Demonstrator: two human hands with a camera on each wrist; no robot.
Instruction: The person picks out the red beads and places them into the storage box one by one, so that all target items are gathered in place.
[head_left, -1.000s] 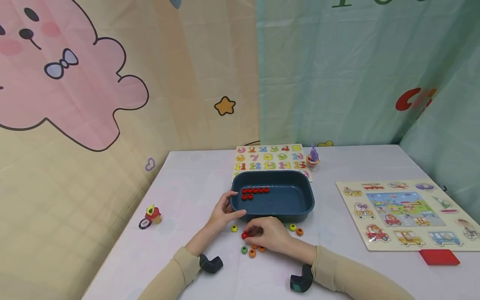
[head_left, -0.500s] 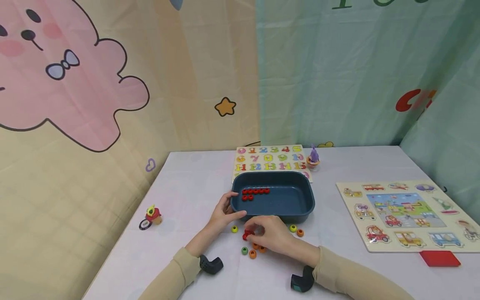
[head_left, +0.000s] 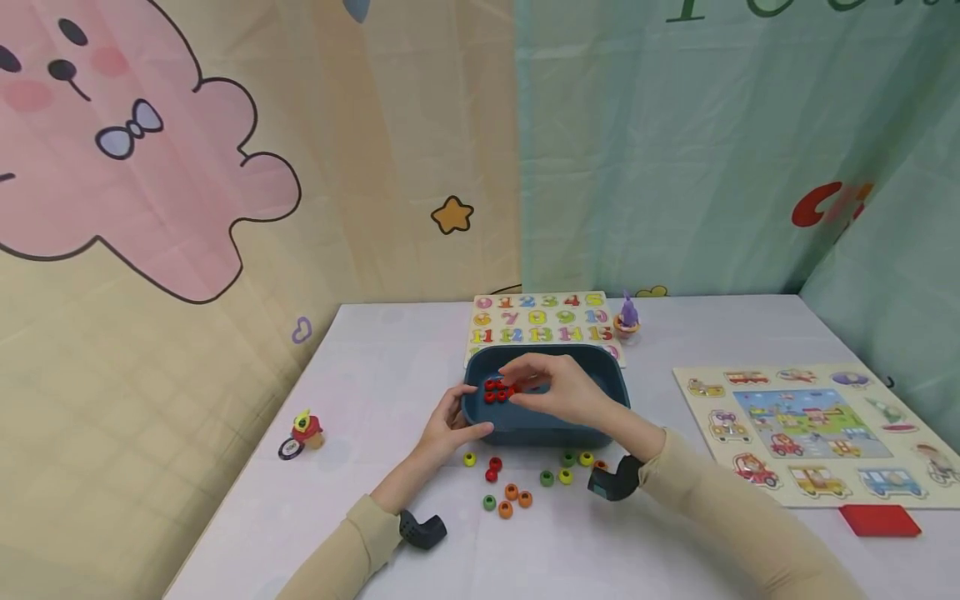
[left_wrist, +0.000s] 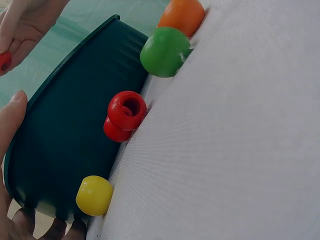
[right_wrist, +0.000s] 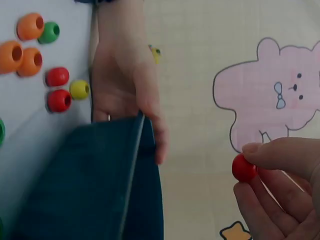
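A dark blue plastic tub (head_left: pixel 547 436) stands mid-table. My left hand (head_left: pixel 450 425) grips its left end, thumb at the near rim and fingers round the outside. Over the tub is my right hand (head_left: pixel 566 390), which pinches a red bead (right_wrist: pixel 244 168) between thumb and fingertips. Inside the tub several red beads (head_left: pixel 491 397) lie in rows at the left, partly hidden by the right hand. In front of the tub, two red beads (left_wrist: pixel 127 111) lie together on the table, with a yellow bead (left_wrist: pixel 94 195) to their left.
Several orange beads (head_left: pixel 506 509), green beads (head_left: pixel 547 477) and yellow beads (head_left: pixel 566 477) lie nearer me. Behind the tub lies a number puzzle board (head_left: pixel 536 317) with a purple figurine (head_left: pixel 628 312). At right are a vehicle puzzle (head_left: pixel 813 433) and a red block (head_left: pixel 879 520); a small toy (head_left: pixel 306 428) stands left.
My right hand has picked up a red bead from the table and moved up and away from me, over the tub. The left hand has kept its hold.
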